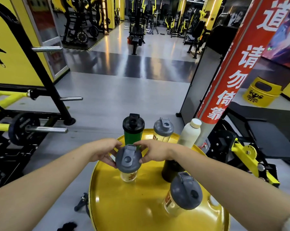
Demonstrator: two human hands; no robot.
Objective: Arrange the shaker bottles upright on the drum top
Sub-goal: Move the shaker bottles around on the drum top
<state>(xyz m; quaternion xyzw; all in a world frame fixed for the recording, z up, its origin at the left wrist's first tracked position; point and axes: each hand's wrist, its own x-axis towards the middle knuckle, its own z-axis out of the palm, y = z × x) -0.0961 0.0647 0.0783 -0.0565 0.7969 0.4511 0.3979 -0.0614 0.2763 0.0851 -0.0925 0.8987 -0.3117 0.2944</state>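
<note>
A yellow drum top (140,202) fills the lower middle. A clear shaker bottle with a grey lid (128,160) stands upright near its centre; my left hand (104,151) and my right hand (153,151) both grip the lid's rim from either side. Behind it stand a green shaker with a black lid (133,129) and a second clear grey-lidded shaker (163,130). A white bottle (190,133) stands at the far right rim. A dark bottle (170,170) is partly hidden under my right forearm. Another grey-lidded shaker (182,195) stands at the near right.
A red pillar with white characters (232,67) rises just behind the drum on the right. A black and yellow weight machine (241,150) sits to the right, a barbell rack (32,127) to the left. A second yellow drum (262,93) stands farther back right.
</note>
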